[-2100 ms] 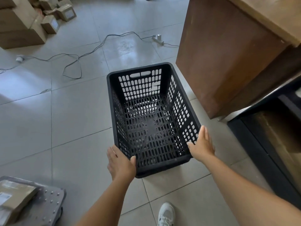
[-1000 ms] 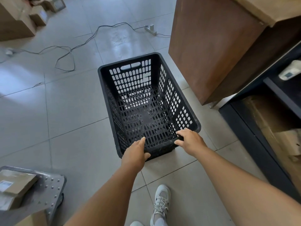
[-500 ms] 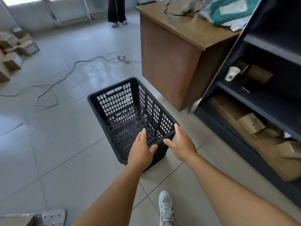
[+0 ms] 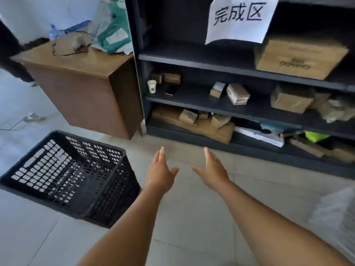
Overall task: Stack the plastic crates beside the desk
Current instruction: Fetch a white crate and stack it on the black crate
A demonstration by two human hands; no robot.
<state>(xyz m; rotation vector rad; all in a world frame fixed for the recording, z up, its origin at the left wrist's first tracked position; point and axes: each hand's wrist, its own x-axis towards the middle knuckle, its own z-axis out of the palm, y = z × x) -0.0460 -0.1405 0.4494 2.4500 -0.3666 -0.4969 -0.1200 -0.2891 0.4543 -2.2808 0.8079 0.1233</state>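
A black perforated plastic crate (image 4: 73, 177) stands empty on the tiled floor at the lower left, in front of the brown wooden desk (image 4: 82, 89). My left hand (image 4: 160, 172) hovers just right of the crate's near corner, fingers spread, touching nothing. My right hand (image 4: 213, 169) is a little further right over bare floor, also spread and empty. Only this one crate is in view.
A black shelving unit (image 4: 240, 77) with cardboard boxes, a paper cup (image 4: 151, 86) and a white paper sign (image 4: 240, 18) stands to the right of the desk. Bags and cables lie on the desk top. A cable runs across the floor at far left.
Both hands have let go of the crate's near rim and moved right, off it. My view has swung up and right, from the crate to the shelving; the crate stays on the floor.
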